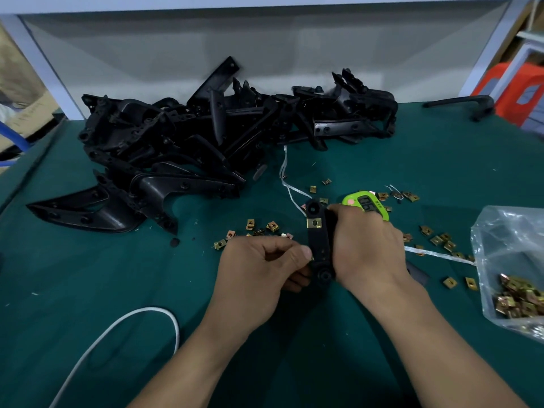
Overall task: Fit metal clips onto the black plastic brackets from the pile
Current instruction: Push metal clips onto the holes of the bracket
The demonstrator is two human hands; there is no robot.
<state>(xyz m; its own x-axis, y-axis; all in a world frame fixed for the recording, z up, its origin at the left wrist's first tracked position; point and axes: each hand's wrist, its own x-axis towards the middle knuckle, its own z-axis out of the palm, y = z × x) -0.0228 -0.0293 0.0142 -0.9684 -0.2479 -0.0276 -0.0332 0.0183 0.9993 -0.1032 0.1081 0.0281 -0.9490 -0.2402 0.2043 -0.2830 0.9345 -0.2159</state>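
**A:** Nearest entry?

**B:** White cable (141,315), looped on the green mat (73,275), near left. No part of the job.

**A:** The hands?

**B:** Left hand (262,269): fingers curled, thumb and forefinger pinched against the left edge of the bracket (319,245), towards its near end. Whether a clip sits under the thumb, I cannot tell. Right hand (366,248): wrapped round the bracket's right side, gripping it.

**A:** How does the bracket lie?

**B:** Between the two hands, touching both. Its long axis runs near to far, with a round boss at each end. One fitted clip (313,222) sits on the far half, beyond the left thumb.

**A:** What does the coming move turn on?

**B:** In my judgement, a push from left to right, across that long axis. The left hand would do the work while the right braces.

**A:** Stock?

**B:** Loose clips (272,225) scattered left, right and beyond the hands. Bag (500,231) at the right edge, holding more clips. Pile (206,136) of black brackets at far left, well apart from the hands.

**A:** Any writing?

**B:** Green timer (368,203), just beyond the right hand. It has a dark display, its digits partly hidden and not readable, and the marks on the case are too small. No brand seen anywhere.
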